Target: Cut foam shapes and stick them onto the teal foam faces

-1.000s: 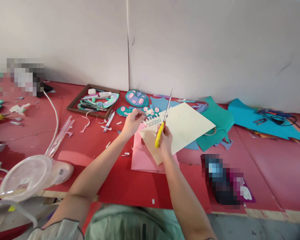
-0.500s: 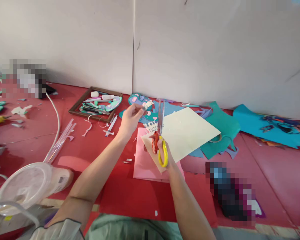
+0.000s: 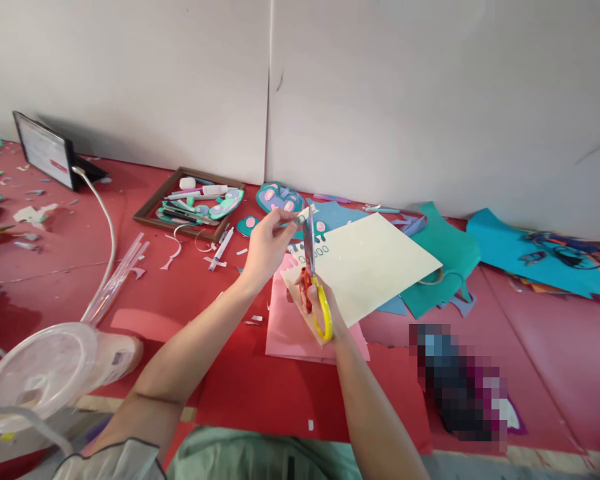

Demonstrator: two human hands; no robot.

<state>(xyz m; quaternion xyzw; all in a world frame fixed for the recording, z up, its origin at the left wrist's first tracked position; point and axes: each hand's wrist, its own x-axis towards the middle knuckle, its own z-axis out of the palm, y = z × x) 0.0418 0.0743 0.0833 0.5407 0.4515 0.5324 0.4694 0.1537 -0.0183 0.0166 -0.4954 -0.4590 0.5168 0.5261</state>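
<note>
My right hand is closed around a pair of scissors with one yellow and one red handle, blades pointing up and away from me. Between its thumb and fingers, my left hand pinches a small cream paper piece with a dark drawn mark. The scissor blades stand right beside that piece; whether they touch it I cannot tell. Under the scissors lies a large cream sheet, a row of drawn ovals along its left edge. Folded pink sheets lie beneath it.
A brown tray of pens and cutters stands back left, near a propped tablet with a white cable. A lidded plastic tub is front left. Teal foam sheets lie right, and a blurred dark object front right.
The scissors have tilted left, bringing the blades up to the small paper piece. My left hand has shifted slightly right and still pinches it. The view has turned slightly.
</note>
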